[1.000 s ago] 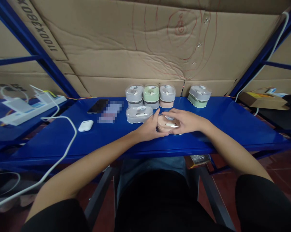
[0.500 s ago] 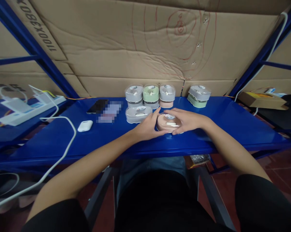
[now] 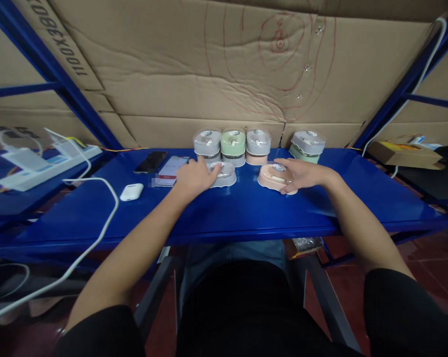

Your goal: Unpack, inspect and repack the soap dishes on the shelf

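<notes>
Right hand (image 3: 301,173) lies over the far side of a pink, rounded plastic case with a clear domed lid (image 3: 274,177), fingers curled round its right edge and thumb toward the front: a light grasp, the case flat on the blue metal bench (image 3: 246,213). Left hand (image 3: 194,177) rests on the near left part of a grey rounded plastic case with a clear lid (image 3: 224,173), fingertips on top, loosely closed on it rather than clenched; how firm the hold is cannot be told. The two cases sit apart, bare bench between them. Just behind stands a row of three like packs against the cardboard wall: a grey-lidded pack (image 3: 207,144), a green one (image 3: 233,143), and a grey-over-pink one (image 3: 258,145); a fourth, a grey lid over a green base (image 3: 307,145), stands to the right, near the right hand's fingertips. Left of the grey case lie a phone with a lit screen (image 3: 171,169), a dark phone (image 3: 151,161) and a small white earbud case (image 3: 132,192), with a white cable (image 3: 97,233) looping across. Judgement: the clear lids look thin and slippery, so hold each case by its base rim, not the dome; keep it flat so the lid stays seated; slide rather than lift near the back row, where a knuckle could tip a stack.
</notes>
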Demonstrator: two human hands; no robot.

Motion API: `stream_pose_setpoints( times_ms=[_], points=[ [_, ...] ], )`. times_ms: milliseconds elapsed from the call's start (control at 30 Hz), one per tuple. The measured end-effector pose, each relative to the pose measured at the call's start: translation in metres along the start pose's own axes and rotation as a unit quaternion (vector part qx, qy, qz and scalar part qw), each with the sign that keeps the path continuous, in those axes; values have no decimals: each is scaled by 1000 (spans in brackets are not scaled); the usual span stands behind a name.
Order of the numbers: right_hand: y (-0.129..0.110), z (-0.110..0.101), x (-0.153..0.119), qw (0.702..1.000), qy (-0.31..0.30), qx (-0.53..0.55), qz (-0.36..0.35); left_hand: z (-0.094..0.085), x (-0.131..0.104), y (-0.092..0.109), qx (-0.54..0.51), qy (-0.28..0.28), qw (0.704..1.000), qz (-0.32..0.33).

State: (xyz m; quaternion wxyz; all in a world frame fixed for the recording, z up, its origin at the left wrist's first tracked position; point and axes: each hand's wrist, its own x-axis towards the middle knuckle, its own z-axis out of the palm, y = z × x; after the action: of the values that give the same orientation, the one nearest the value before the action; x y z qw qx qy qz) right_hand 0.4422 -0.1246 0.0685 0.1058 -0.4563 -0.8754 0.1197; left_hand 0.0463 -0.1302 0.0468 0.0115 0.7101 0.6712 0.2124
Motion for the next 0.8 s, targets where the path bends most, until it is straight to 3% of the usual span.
stream_pose_setpoints(
  times_ms=[100, 200, 367, 567, 800],
  points=[
    [-8, -5, -1, 1000, 20, 0, 8, 0, -3, 5, -22, -22, 999, 28],
    [-19, -9, -1, 996, 89, 8, -2, 5, -8, 15, -57, -36, 995, 78],
    [-42, -2, 0, 980, 193, 22, -44, 19, -20, 32, -181, -77, 961, 193],
    [-69, 13, 2, 985, 165, -2, -58, 24, -29, 38, -194, -112, 950, 219],
    [-80, 17, -8, 985, 165, -39, -43, 34, -29, 38, -217, -101, 944, 229]
  ],
)
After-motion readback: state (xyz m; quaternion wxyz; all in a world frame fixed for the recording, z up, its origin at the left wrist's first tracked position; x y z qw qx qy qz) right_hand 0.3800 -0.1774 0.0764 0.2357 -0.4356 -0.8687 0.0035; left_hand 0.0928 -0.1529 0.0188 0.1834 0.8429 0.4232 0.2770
